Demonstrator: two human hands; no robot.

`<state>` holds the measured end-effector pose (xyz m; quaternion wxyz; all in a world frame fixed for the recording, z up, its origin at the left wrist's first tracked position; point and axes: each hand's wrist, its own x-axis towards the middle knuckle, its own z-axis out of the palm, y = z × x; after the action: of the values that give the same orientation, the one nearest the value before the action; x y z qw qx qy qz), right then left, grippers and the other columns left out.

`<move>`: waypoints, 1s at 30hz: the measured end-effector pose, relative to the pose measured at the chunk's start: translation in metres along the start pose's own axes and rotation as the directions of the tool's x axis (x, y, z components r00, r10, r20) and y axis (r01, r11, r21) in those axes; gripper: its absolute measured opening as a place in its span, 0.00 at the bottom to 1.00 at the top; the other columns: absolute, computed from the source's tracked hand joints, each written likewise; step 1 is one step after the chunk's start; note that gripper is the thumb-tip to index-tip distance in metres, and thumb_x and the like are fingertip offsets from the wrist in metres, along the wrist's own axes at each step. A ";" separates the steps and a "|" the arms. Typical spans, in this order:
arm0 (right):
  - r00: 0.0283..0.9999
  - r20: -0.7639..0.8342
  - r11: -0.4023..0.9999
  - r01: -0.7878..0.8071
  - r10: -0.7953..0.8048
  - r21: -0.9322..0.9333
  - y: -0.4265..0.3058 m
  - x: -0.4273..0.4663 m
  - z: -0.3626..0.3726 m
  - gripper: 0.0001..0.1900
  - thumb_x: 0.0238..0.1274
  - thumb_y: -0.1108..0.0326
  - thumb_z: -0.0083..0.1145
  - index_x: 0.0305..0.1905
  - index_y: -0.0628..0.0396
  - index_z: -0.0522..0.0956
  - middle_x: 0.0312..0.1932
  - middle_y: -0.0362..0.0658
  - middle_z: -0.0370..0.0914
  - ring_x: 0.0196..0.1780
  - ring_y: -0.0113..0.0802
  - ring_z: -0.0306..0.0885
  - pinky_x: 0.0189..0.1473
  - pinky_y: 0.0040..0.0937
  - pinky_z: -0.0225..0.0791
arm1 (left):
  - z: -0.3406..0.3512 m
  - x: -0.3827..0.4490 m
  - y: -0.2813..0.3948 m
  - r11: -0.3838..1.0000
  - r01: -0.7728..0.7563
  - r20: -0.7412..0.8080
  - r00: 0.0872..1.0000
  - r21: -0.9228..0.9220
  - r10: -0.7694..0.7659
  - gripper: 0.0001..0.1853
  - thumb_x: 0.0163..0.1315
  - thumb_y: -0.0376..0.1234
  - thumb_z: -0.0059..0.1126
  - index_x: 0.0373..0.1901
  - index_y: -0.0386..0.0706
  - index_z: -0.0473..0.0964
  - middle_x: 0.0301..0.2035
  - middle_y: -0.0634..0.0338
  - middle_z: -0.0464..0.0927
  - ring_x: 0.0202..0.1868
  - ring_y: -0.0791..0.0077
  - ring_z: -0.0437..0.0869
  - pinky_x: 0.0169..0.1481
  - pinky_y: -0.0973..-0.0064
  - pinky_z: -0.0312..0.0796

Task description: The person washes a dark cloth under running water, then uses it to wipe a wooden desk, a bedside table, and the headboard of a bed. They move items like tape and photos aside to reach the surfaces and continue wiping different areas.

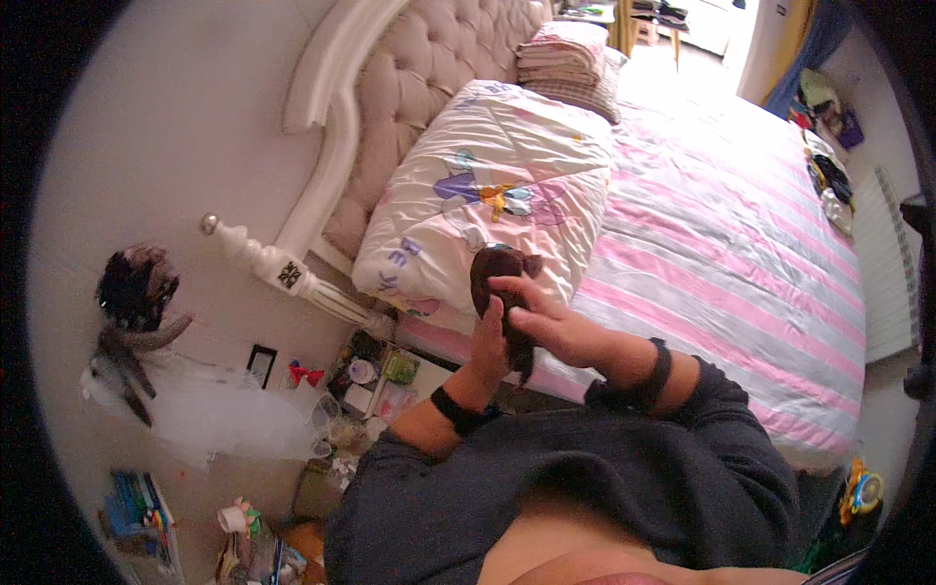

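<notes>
A dark brown soft bundle (488, 272), perhaps cloth, is held in front of my chest over the near side of the bed. My left hand (488, 344) grips it from the left, with some fingers hidden behind it. Across its front lie the fingers of my right hand (548, 318), pressed against the material. A narrow dark end (521, 362) hangs below my hands. What kind of item it is cannot be made out. Behind it lies a folded white quilt (512, 161) with cartoon prints. A black band circles each wrist.
The bed has a pink-and-grey striped sheet (695, 241) and a tufted headboard (431, 66). Folded bedding (563, 55) is stacked at the far side. On the left, a bedside table (384, 384) carries small items. A dark furry item (139, 285) and white tulle (227, 417) hang by the wall.
</notes>
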<state>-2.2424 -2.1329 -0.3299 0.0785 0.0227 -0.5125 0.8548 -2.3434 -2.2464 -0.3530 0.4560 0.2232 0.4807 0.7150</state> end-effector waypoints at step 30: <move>0.706 -0.572 0.864 -0.115 0.418 0.489 -0.028 -0.266 -0.247 0.15 0.64 0.63 0.44 0.54 0.54 0.63 0.39 0.49 0.74 0.40 0.39 0.76 0.41 0.36 0.72 | 0.022 0.111 0.208 0.701 -0.595 -0.679 0.326 0.394 0.658 0.31 0.66 0.49 0.23 0.63 0.38 0.54 0.61 0.51 0.57 0.63 0.55 0.58 0.66 0.59 0.52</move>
<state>-1.9649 -1.9321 -0.4541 0.1201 -0.3410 -0.2532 0.8973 -2.4715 -2.1653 -0.1718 -0.1213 0.0723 0.5291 0.8367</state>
